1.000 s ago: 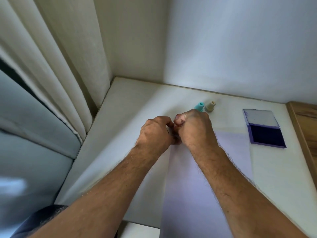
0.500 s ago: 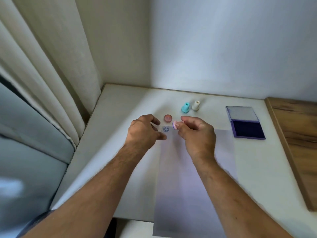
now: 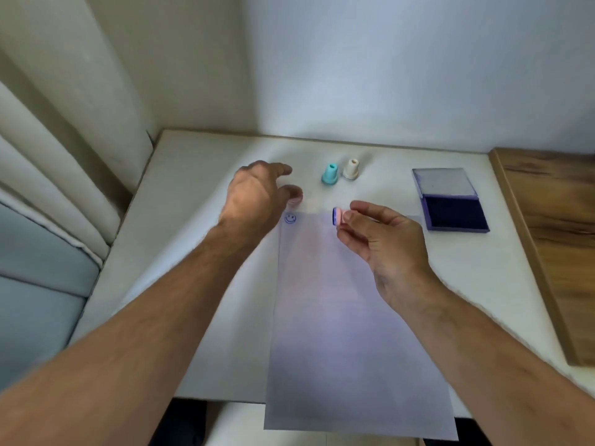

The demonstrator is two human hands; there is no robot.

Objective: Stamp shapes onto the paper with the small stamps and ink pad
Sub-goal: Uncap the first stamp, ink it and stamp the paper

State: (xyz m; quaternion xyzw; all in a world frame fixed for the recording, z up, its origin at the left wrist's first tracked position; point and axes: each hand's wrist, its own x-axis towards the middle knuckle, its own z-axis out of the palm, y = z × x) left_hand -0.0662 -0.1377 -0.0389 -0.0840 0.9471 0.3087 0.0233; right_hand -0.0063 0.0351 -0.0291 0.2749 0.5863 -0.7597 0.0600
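A white sheet of paper [image 3: 347, 317] lies lengthwise on the white table, with a blue smiley print [image 3: 290, 218] at its far left corner. My right hand [image 3: 386, 239] pinches a small pink stamp [image 3: 337, 216] above the paper's far edge, its inked face turned left. My left hand [image 3: 257, 197] hovers over a pink cap [image 3: 295, 198] just beyond the paper; fingers curl at the cap, contact unclear. A teal stamp [image 3: 329, 174] and a cream stamp [image 3: 351, 169] stand upright further back. The open purple ink pad [image 3: 453, 211] lies to the right.
The white table [image 3: 193, 220] sits in a corner, with a curtain [image 3: 64, 123] on the left and a wall behind. A wooden surface [image 3: 553, 236] adjoins the table's right side. The paper's near end overhangs the front edge.
Both hands were pressed together at the paper's far left corner; they have parted. The right lifted the pink stamp and moved right, uncovering the smiley print. The left moved back to the pink cap.
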